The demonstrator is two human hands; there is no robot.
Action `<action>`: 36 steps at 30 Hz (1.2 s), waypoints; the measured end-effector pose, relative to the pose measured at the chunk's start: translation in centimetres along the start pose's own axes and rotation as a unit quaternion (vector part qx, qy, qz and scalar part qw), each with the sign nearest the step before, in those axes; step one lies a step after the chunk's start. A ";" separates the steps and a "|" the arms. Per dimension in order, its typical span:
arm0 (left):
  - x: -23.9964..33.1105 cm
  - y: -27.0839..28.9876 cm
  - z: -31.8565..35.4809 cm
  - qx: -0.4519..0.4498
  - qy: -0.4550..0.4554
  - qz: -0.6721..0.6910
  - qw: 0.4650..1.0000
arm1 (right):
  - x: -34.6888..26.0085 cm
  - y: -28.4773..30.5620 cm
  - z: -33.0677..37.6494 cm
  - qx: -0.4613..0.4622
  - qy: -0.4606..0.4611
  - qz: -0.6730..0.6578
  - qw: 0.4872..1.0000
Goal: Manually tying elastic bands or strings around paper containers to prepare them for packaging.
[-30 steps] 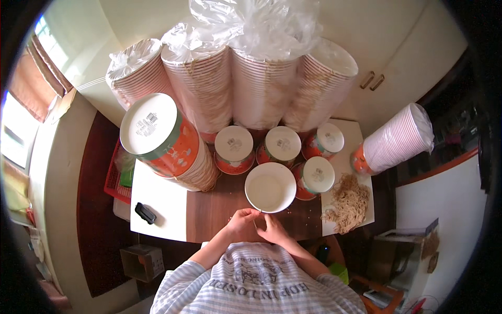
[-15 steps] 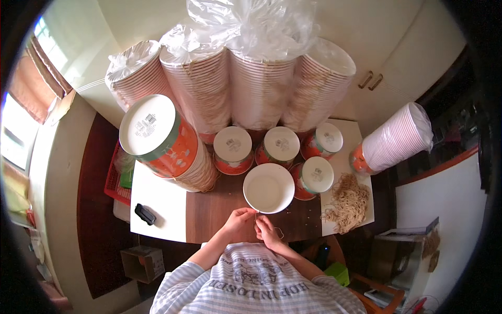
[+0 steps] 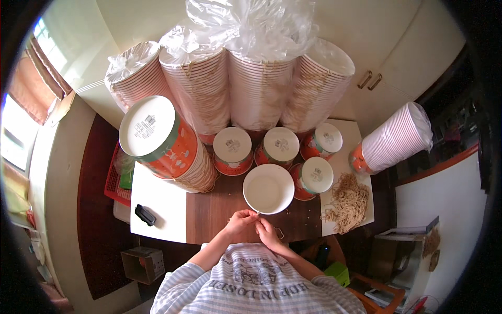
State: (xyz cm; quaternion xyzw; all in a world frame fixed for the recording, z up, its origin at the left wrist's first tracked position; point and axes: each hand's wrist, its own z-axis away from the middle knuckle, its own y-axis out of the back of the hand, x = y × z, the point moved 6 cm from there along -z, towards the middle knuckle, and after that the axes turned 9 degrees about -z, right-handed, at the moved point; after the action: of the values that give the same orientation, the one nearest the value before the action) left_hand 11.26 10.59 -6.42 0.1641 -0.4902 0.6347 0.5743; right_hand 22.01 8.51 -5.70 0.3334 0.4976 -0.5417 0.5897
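A white paper tub [image 3: 267,189] stands mouth up on the brown table, and both my hands are at its near rim. The fingers of my left hand [image 3: 240,222] pinch a pale string [image 3: 281,234] right at the rim. Close beside it, my right hand [image 3: 267,233] is closed on the same string, whose loose end curls out past the fingers. How the string is fastened at the rim is too small to tell. Behind the tub, several orange and green tubs [image 3: 232,149] stand upside down with white bases up.
Tall plastic-wrapped tub stacks [image 3: 261,94] line the back. An upside-down tub stack [image 3: 175,141] leans at left, and another wrapped stack [image 3: 397,133] at far right. A tangled string pile [image 3: 346,204] lies right of the tubs. A black object [image 3: 145,215] rests on the left white panel.
My left hand has shifted very slightly right and up along the tub's rim. My right hand has moved up a little beside it. The tub and the rest look the same.
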 end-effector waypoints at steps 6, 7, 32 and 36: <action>-0.2 -0.4 0.0 -0.002 0.005 0.033 0.999 | -1.4 0.2 0.1 0.021 0.073 0.117 0.990; -0.1 -0.5 0.1 0.008 0.012 0.051 0.999 | -1.5 0.2 0.1 0.022 0.073 0.117 0.990; 5.1 2.8 -0.3 0.183 -0.170 -0.294 0.923 | -2.2 1.2 2.0 -0.115 -0.001 0.362 0.925; 9.6 2.7 -0.1 0.217 -0.239 -0.480 0.816 | 0.2 4.4 4.7 -0.279 -0.056 0.494 0.822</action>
State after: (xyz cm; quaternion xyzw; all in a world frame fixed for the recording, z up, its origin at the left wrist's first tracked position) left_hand 6.13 16.54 -0.24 0.6454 -0.3205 0.3097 0.6204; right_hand 27.29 4.88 -5.18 0.3247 0.3625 -0.0335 0.8729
